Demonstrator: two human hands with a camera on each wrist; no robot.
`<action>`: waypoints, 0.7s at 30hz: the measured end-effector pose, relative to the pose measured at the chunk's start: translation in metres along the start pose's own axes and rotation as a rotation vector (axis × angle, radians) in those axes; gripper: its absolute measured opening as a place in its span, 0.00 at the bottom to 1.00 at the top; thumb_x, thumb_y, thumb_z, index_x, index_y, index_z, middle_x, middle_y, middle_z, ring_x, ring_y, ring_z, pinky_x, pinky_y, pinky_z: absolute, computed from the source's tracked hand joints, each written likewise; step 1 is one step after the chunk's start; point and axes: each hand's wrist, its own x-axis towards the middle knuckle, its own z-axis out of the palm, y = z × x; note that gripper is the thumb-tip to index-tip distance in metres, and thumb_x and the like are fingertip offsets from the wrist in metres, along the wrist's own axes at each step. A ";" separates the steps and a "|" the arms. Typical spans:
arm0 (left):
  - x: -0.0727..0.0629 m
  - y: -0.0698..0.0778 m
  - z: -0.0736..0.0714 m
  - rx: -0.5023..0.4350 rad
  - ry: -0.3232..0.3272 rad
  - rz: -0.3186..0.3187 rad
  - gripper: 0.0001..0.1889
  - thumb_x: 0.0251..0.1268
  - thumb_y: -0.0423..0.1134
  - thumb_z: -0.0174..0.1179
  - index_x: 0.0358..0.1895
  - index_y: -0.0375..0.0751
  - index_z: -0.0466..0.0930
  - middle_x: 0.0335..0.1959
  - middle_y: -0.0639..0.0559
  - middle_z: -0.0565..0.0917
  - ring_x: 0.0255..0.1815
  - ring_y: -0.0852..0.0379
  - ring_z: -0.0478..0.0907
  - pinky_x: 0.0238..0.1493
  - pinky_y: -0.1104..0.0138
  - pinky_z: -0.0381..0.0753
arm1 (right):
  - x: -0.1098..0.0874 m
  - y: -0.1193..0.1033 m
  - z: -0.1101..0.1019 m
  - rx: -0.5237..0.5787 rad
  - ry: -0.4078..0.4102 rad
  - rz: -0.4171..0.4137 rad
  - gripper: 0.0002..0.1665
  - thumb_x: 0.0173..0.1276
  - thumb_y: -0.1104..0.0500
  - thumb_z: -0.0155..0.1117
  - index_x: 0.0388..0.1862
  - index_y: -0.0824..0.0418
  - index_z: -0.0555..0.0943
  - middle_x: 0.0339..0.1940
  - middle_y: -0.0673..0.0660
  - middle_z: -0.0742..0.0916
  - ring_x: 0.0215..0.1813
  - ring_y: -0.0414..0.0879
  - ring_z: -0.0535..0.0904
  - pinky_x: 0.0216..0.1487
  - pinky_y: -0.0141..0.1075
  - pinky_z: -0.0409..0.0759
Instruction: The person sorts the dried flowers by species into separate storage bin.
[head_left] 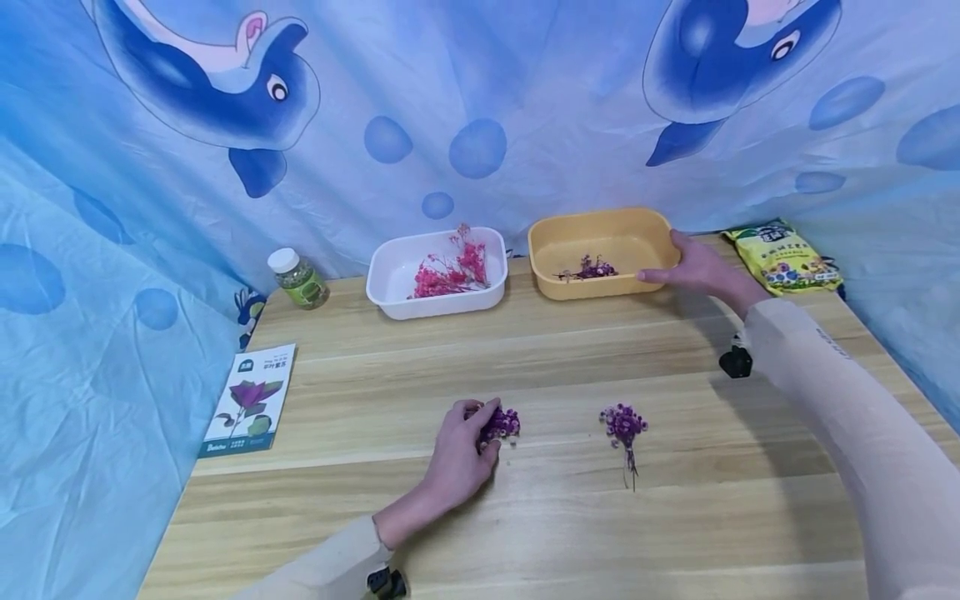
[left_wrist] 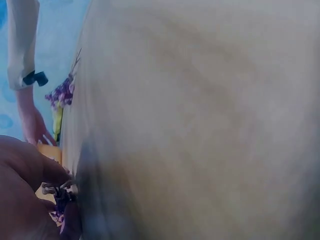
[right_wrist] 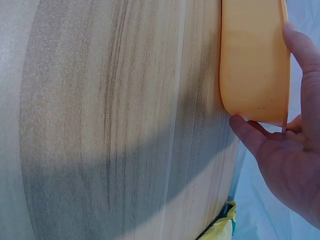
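On the wooden table, my left hand (head_left: pixel 459 454) pinches a small bunch of purple dried flowers (head_left: pixel 501 425), its thumb and fingers curled about the stems. The blooms stick out past the fingertips in the head view; the stems (left_wrist: pixel 61 195) show between the fingers in the left wrist view. My right hand (head_left: pixel 701 267) grips the right end of a yellow plastic bin (head_left: pixel 656 229), with the thumb over the rim and other fingers at the end wall. A few purple flowers (head_left: pixel 592 268) lie inside that bin. Another purple bunch (head_left: pixel 624 425) rests on the table between the hands.
A white bin (head_left: pixel 420 310) with pink dried flowers (head_left: pixel 457 271) stands left of the yellow one. Farther left are a white-lidded jar (head_left: pixel 302 282) and a flower leaflet (head_left: pixel 249 400). A yellow packet (head_left: pixel 783 257) lies at the back right, before the blue curtain (head_left: pixel 570 167).
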 end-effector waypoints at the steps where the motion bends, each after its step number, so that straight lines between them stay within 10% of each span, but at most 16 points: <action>1: 0.002 -0.001 -0.001 0.001 0.001 0.007 0.31 0.50 0.24 0.71 0.62 0.28 0.77 0.52 0.33 0.77 0.50 0.40 0.76 0.53 0.52 0.81 | 0.000 0.000 0.000 0.001 -0.001 -0.002 0.79 0.57 0.26 0.67 0.78 0.68 0.28 0.78 0.77 0.43 0.76 0.75 0.43 0.73 0.64 0.48; 21: 0.027 -0.014 -0.021 -0.154 -0.034 0.078 0.27 0.54 0.18 0.64 0.62 0.24 0.76 0.51 0.30 0.82 0.37 0.47 0.83 0.36 0.70 0.85 | 0.001 0.003 0.001 -0.005 0.008 -0.015 0.77 0.59 0.28 0.67 0.79 0.68 0.29 0.78 0.77 0.45 0.76 0.75 0.45 0.73 0.65 0.49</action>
